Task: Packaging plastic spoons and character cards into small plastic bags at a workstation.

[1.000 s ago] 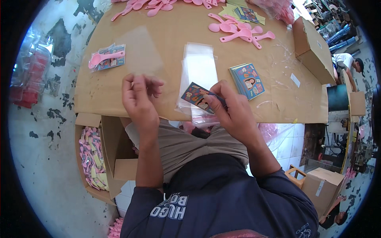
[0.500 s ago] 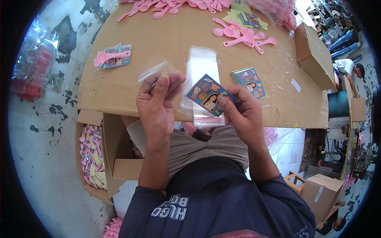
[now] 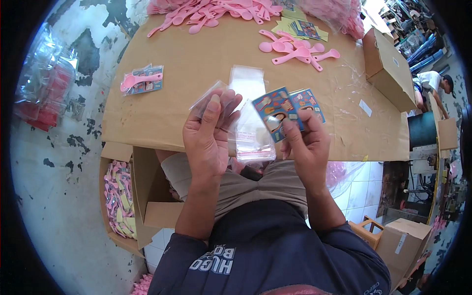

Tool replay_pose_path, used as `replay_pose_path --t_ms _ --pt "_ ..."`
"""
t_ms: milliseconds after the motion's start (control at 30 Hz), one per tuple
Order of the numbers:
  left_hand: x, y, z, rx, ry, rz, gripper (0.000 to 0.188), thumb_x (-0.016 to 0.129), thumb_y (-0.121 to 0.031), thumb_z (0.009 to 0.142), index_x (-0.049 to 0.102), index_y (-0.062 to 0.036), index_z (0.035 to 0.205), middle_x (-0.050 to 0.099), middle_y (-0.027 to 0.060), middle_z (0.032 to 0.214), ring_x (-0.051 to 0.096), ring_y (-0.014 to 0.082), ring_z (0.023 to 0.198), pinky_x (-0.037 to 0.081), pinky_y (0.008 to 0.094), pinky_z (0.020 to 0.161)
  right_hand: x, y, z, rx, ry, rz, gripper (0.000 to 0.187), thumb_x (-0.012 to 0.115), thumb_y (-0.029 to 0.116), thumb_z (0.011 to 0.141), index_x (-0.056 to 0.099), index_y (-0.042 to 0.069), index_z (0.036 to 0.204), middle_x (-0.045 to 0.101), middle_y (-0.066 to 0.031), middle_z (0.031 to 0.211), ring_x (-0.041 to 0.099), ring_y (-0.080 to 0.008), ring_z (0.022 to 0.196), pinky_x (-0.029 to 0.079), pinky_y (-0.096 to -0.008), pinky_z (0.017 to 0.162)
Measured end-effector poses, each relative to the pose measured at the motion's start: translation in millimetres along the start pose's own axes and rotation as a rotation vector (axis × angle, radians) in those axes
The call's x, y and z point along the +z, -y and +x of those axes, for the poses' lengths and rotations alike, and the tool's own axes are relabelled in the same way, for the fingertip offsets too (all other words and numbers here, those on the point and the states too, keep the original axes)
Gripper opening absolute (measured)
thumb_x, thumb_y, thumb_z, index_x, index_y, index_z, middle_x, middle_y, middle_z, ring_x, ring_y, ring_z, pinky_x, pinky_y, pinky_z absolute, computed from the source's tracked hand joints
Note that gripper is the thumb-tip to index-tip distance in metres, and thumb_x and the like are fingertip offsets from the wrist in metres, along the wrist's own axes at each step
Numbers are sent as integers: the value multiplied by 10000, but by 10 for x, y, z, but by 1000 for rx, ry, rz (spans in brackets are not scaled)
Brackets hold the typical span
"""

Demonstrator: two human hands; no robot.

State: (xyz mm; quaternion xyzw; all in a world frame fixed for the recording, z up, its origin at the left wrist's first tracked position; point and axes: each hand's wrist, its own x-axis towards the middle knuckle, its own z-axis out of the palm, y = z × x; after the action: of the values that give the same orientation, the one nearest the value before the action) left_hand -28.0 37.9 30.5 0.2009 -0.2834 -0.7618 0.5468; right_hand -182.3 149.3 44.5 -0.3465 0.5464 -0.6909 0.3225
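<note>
My left hand point(image 3: 209, 135) holds a clear plastic bag point(image 3: 212, 98) raised above the near edge of the cardboard-covered table point(image 3: 196, 59). My right hand point(image 3: 305, 142) grips a small colourful picture card point(image 3: 273, 113) by its lower edge, tilted beside the bag. A second similar card point(image 3: 309, 102) lies on the table just behind it. Between my hands lies a stack of clear bags point(image 3: 250, 130) with a red strip at the near end.
A packed bag with a pink spoon and card point(image 3: 142, 81) lies at the left. Loose pink spoons point(image 3: 295, 49) and more cards point(image 3: 305, 29) sit farther back. An open box of packed bags point(image 3: 118, 196) stands below left, a closed carton point(image 3: 388, 69) at right.
Both hands have lifted from the table toward me. My left hand took up a clear bag, and my right hand brought the card up beside it.
</note>
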Motion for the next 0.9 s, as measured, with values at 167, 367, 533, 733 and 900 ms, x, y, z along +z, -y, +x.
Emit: replay_pose_path --t_ms 167,367,533,733,900 --pt "98 59 -33 47 -5 30 316 646 -124 1008 612 23 1286 700 197 1212 680 296 1159 557 393 994 64 5 -21 162 156 57 144 642 125 1017 595 6 1082 632 -4 831 592 -39 638 479 -199 531" --pt "113 99 -57 41 47 18 321 649 -103 1002 608 32 1290 679 224 1246 672 265 1157 549 389 1002 111 3 -11 139 145 39 168 651 118 1009 602 -12 1103 646 -19 862 603 -43 661 498 -199 554" --pt "83 100 -72 3 69 43 325 617 -94 1012 593 50 1303 666 220 1263 663 290 1168 558 402 992 92 37 11 175 242 -90 179 672 123 994 631 -24 1087 650 -10 827 587 -32 622 485 -194 535" --pt "83 116 -78 -37 141 96 315 628 -88 1006 599 59 1284 688 211 1203 689 257 1092 571 388 955 67 112 108 249 298 -57 183 690 116 981 627 -21 1084 659 -17 828 618 -49 644 495 -200 538" --pt "144 165 -121 -37 120 22 249 683 -73 975 653 40 1195 740 117 1055 707 143 915 576 313 847 97 -2 144 173 166 180 196 724 80 950 578 6 1058 672 -53 901 661 -87 760 535 -214 593"
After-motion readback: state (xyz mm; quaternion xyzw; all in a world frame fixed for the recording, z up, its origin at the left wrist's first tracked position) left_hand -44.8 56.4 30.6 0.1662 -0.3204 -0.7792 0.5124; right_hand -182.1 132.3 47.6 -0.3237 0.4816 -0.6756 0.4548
